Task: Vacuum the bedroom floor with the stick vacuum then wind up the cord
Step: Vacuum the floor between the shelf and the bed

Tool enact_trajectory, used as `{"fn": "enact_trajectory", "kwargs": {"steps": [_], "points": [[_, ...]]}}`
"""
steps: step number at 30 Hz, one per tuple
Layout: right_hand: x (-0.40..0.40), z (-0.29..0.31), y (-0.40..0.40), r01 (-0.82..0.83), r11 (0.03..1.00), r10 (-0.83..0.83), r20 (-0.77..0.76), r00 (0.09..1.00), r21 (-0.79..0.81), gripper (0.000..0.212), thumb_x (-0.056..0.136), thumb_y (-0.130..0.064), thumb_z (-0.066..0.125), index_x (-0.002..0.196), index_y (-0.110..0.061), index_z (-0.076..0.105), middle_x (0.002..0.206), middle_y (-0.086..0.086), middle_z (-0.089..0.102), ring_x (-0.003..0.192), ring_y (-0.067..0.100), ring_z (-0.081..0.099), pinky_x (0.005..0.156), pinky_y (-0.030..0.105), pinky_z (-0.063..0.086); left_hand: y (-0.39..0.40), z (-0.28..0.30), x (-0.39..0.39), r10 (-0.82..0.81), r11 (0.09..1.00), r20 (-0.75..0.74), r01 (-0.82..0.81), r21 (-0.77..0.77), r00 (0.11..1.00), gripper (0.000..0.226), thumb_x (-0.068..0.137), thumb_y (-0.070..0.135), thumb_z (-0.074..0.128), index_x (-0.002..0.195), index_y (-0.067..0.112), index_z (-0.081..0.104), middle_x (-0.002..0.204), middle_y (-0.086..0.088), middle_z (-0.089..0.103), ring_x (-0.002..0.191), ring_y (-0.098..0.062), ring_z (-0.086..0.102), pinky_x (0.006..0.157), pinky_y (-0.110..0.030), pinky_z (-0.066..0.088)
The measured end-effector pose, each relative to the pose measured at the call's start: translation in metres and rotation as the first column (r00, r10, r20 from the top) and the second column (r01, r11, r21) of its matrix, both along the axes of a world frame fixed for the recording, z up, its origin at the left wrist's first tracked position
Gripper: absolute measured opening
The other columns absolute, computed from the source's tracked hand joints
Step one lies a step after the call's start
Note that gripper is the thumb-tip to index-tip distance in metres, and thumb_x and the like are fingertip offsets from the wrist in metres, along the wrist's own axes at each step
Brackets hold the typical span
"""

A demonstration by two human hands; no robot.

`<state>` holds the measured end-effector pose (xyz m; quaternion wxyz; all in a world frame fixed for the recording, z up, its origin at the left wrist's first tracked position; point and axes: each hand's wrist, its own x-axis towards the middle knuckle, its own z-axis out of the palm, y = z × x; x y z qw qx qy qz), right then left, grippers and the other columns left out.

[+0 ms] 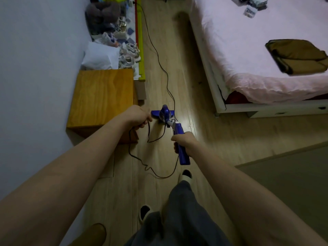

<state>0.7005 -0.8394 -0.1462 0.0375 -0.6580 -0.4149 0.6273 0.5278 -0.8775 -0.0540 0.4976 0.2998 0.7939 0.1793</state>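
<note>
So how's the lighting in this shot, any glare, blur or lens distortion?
Head view: dim overall, with one bright glare patch on the wooden floor beside the blue stick vacuum; wide-angle distortion bends the bed frame and stretches both forearms; edges look soft, and the black cord stays thin but traceable.

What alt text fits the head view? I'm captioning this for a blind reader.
A person's right hand grips the handle of a blue stick vacuum on a wooden floor, while the left hand holds its black cord, which trails away between a wooden box and a pink-sheeted bed.
</note>
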Motion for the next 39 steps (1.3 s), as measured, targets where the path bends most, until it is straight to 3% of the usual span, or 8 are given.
{"fn": "enact_trajectory", "kwargs": {"steps": [17, 24, 30, 34, 39], "points": [[-0.018, -0.011, 0.202, -0.299, 0.954, 0.296, 0.102, 0.95, 0.013, 0.049, 0.088, -0.01, 0.063, 0.13, -0.005, 0.038, 0.094, 0.011, 0.058, 0.069, 0.016, 0.056, 0.056, 0.026, 0.048, 0.159, -0.024, -0.01, 0.147, 0.989, 0.009, -0.147, -0.032, 0.989, 0.023, 0.1, 0.02, 0.045, 0.098, 0.011, 0.066, 0.062, 0.001, 0.05, 0.051, -0.006, 0.043, 0.041, -0.016, 0.032], [-0.016, 0.025, 0.217, -0.421, 0.904, 0.426, 0.074, 0.902, -0.073, 0.029, 0.088, -0.014, 0.063, 0.106, -0.009, 0.04, 0.08, 0.007, 0.061, 0.059, 0.013, 0.058, 0.047, 0.023, 0.047, 0.189, -0.018, -0.018, 0.199, 0.98, 0.016, -0.199, -0.022, 0.98, 0.024, 0.1, 0.018, 0.044, 0.101, 0.009, 0.066, 0.065, 0.0, 0.051, 0.053, -0.008, 0.043, 0.045, -0.018, 0.032], [-0.021, 0.026, 0.229, -0.364, 0.93, 0.366, 0.031, 0.93, -0.039, 0.035, 0.088, -0.011, 0.063, 0.116, -0.006, 0.042, 0.079, 0.007, 0.058, 0.06, 0.013, 0.056, 0.047, 0.023, 0.047, 0.203, -0.017, -0.026, 0.237, 0.971, 0.021, -0.237, -0.003, 0.971, 0.024, 0.1, 0.018, 0.044, 0.101, 0.008, 0.065, 0.063, 0.0, 0.05, 0.053, -0.007, 0.042, 0.043, -0.017, 0.032], [-0.027, 0.004, 0.228, -0.338, 0.94, 0.339, 0.027, 0.94, -0.048, 0.041, 0.088, -0.01, 0.064, 0.122, -0.005, 0.042, 0.084, 0.009, 0.058, 0.065, 0.015, 0.056, 0.056, 0.026, 0.049, 0.196, -0.023, -0.026, 0.228, 0.974, 0.022, -0.227, -0.014, 0.974, 0.023, 0.099, 0.02, 0.046, 0.094, 0.012, 0.066, 0.061, 0.002, 0.051, 0.049, -0.006, 0.044, 0.039, -0.015, 0.032], [-0.033, -0.01, 0.245, -0.279, 0.951, 0.271, -0.078, 0.959, -0.133, 0.044, 0.083, -0.024, 0.072, 0.116, -0.003, 0.051, 0.08, 0.006, 0.059, 0.064, 0.014, 0.056, 0.057, 0.025, 0.049, 0.184, -0.027, -0.035, 0.229, 0.972, -0.005, -0.229, -0.052, 0.973, 0.021, 0.099, 0.02, 0.047, 0.093, 0.014, 0.066, 0.061, 0.002, 0.052, 0.047, -0.006, 0.044, 0.036, -0.015, 0.032]]}}
